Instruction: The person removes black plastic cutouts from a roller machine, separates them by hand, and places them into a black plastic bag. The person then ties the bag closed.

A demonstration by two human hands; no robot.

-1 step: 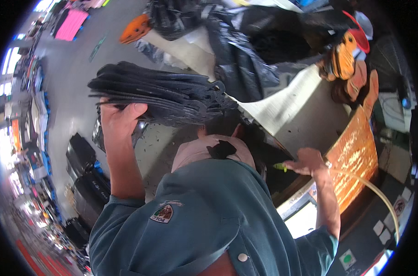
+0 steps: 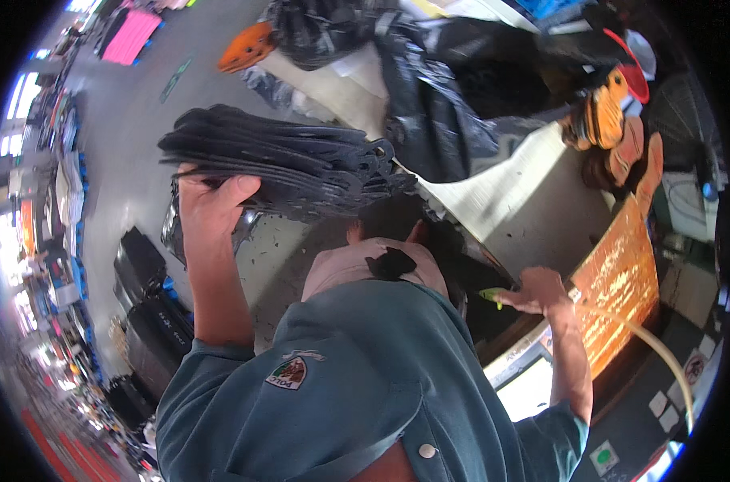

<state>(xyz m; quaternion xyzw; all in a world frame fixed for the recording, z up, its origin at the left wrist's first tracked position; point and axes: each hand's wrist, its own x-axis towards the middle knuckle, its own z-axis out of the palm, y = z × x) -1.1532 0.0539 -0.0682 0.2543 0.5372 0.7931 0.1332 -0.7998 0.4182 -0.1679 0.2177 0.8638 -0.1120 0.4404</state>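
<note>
A thick stack of thin black flat pieces [image 2: 276, 157] is in my left hand [image 2: 208, 201], raised at the left above the floor. The thumb presses under the near edge, and the far fingers are hidden by the stack. Some pieces have rounded, looped ends at the right of the stack. On the right, beside the table edge, my right hand [image 2: 537, 291] is closed round a small yellow-green tool [image 2: 492, 297]. Only the tool's tip shows past the fingers. From behind that wrist a pale yellow hose [image 2: 646, 337] curves off to the right.
A worn wooden board [image 2: 618, 281] stands by my right hand. Ahead, a pale worktop [image 2: 533, 189] carries black plastic bags [image 2: 421, 104], and orange cut pieces [image 2: 606, 116] lie at its right. Black crates [image 2: 157, 329] stand on the floor at the left.
The view has shifted slightly, so the surroundings sit a little more to the right. Both hands keep almost the same pose and hold.
</note>
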